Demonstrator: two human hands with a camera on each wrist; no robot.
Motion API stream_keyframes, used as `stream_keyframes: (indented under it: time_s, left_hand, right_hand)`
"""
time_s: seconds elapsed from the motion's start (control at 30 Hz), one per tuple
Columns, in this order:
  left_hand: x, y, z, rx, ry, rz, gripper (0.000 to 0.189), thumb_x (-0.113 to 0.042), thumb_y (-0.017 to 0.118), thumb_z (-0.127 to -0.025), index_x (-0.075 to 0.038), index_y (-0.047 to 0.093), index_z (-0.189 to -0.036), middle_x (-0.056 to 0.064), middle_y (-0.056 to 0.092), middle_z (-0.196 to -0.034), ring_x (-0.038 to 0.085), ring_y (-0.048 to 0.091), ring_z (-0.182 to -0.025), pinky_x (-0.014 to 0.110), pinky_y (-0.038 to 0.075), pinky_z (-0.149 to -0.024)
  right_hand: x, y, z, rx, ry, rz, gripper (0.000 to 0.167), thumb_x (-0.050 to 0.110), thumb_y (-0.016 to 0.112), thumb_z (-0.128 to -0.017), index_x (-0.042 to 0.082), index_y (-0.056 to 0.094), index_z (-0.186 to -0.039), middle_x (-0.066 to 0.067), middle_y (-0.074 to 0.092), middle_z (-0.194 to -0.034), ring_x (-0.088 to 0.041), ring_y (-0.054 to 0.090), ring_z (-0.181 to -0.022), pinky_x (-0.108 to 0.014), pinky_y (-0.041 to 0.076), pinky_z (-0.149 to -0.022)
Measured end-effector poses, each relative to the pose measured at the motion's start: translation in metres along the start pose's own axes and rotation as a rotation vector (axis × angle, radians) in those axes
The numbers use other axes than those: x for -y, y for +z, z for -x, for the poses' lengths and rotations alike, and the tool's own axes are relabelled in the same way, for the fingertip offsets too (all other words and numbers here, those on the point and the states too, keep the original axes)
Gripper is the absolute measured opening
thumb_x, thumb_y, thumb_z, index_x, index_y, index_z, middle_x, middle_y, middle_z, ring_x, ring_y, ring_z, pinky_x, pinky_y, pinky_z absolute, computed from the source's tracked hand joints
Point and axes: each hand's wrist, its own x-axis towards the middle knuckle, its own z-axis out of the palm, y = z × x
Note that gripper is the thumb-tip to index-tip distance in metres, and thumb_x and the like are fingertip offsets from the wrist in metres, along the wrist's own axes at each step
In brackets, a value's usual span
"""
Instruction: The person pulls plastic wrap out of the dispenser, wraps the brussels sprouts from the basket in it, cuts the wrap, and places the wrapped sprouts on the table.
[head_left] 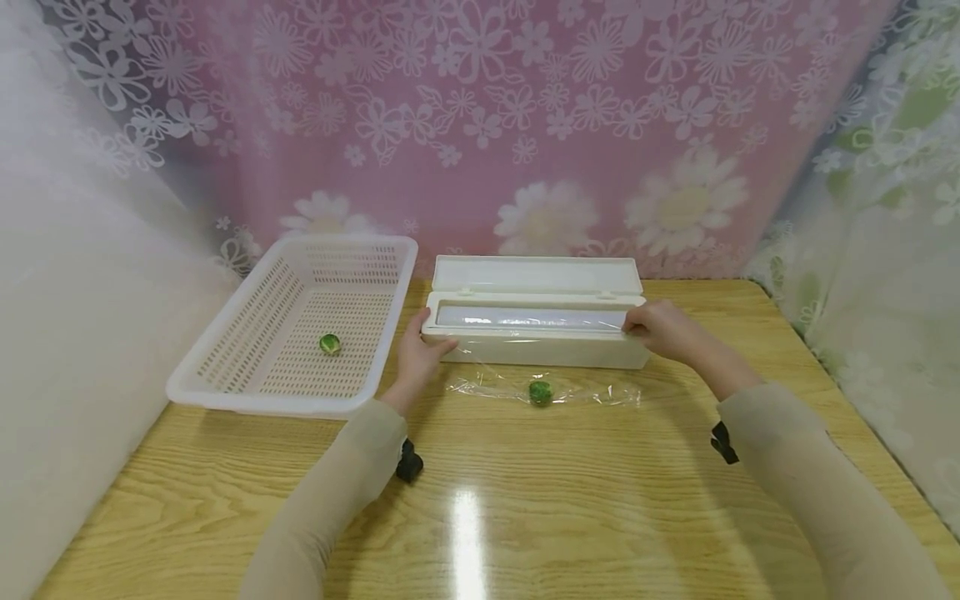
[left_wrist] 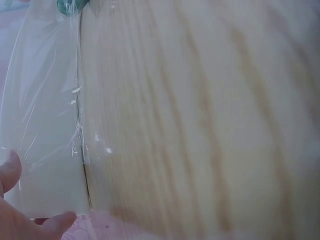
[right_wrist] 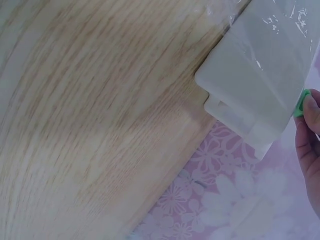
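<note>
A white cling film dispenser (head_left: 540, 352) lies with its lid (head_left: 536, 275) raised, a film roll (head_left: 525, 317) inside. My left hand (head_left: 418, 354) grips its left end, thumb on the front; in the left wrist view the thumb and a fingertip show at that end. At the right end of the front edge, my right hand (head_left: 663, 329) pinches a small green slide cutter (right_wrist: 301, 103), seen in the right wrist view. Clear cling film (head_left: 600, 395) hangs over the front onto the table. On the film sits a Brussels sprout (head_left: 540, 392).
A white plastic basket (head_left: 367, 387) stands left of the dispenser, with another Brussels sprout (head_left: 330, 344) on its floor. The wooden table (head_left: 562, 500) ends at a pink flowered curtain (head_left: 450, 167) behind. Pale curtains hang at both sides.
</note>
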Motion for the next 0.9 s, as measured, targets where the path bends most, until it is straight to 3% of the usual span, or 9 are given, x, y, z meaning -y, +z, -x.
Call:
stream_keyframes:
  time_s: [0.57, 0.9]
  left_hand:
    - [0.0019, 0.0001, -0.001, -0.001, -0.002, -0.003, 0.074, -0.013, 0.074, -0.072, -0.009, 0.034, -0.134, 0.009, 0.034, -0.137, 0.023, 0.03, -0.124, 0.032, 0.022, -0.103]
    - [-0.0005, -0.0004, 0.0002, 0.003, 0.002, -0.011, 0.073, -0.013, 0.073, -0.072, -0.009, 0.034, -0.134, 0.009, 0.034, -0.137, 0.023, 0.03, -0.124, 0.032, 0.023, -0.103]
  right_hand:
    - [-0.0028, 0.0021, 0.0038, -0.047, -0.046, 0.035, 0.014, -0.013, 0.057, -0.077, -0.002, 0.064, -0.081, -0.014, 0.063, -0.08, -0.029, 0.06, -0.074, -0.036, 0.051, -0.064]
    - [-0.0024, 0.0024, 0.0048, -0.077, -0.122, 0.081, 0.015, -0.015, 0.058, -0.074, -0.002, 0.064, -0.076, -0.016, 0.062, -0.076, -0.031, 0.058, -0.073, -0.038, 0.05, -0.063]
